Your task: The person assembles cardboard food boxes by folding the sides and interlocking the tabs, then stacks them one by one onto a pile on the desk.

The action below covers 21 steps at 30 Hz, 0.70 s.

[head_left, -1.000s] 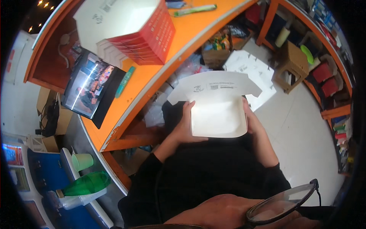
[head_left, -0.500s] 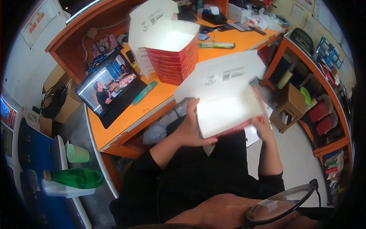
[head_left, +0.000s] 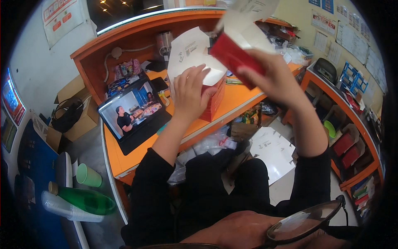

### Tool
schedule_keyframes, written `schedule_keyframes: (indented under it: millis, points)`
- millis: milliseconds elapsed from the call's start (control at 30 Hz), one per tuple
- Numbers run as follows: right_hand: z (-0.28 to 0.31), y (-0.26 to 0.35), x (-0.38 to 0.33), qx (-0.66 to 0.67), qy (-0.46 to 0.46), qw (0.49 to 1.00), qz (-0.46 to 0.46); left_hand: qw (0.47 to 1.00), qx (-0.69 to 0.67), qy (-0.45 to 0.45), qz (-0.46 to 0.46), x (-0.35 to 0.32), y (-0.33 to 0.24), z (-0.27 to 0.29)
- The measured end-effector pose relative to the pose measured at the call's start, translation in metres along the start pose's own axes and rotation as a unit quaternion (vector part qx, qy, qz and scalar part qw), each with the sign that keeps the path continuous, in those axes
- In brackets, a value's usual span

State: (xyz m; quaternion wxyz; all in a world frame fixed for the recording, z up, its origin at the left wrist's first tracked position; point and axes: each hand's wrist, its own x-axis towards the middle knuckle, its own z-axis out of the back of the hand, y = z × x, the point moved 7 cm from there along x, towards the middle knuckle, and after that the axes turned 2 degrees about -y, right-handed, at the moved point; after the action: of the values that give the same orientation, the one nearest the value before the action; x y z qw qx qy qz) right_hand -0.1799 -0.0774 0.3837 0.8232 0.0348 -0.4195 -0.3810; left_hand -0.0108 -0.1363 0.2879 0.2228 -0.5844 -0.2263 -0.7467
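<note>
Gripping red box (head_left: 233,53) w/ our R hand (head_left: 277,75), 1 o'clock | our L hand (head_left: 190,93) splayed by box stack (head_left: 215,103), 12 o'clock | tablet (head_left: 132,112) on orange surface (head_left: 116,159), 9 o'clock

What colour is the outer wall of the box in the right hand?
Red; the head view best shows the box in the right hand.

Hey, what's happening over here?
A person is handling red-and-white boxes at an orange desk. The right hand grips one open box, holding it up at a tilt. The left hand, fingers spread, is at the stack of similar boxes; whether it touches them is hard to tell. A tablet showing a picture is propped on the desk, left of the stack.
</note>
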Motion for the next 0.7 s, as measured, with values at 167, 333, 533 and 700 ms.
schedule_keyframes:
  millis: [167,333,533,700]
  points:
    - [-0.019,-0.014,0.066,0.018,0.052,0.997,0.054,0.991,0.049,0.119,0.020,-0.016,0.029,-0.030]
    - [-0.072,-0.038,0.098,0.001,0.130,0.991,0.039,0.994,0.014,0.079,0.077,-0.017,0.033,-0.023]
    - [-0.113,-0.065,0.096,-0.139,0.166,0.972,0.086,0.995,0.002,0.082,0.062,-0.019,0.032,-0.019]
    - [-0.135,-0.062,0.091,-0.196,0.225,0.953,0.047,0.993,0.003,0.084,0.085,-0.022,0.032,-0.018]
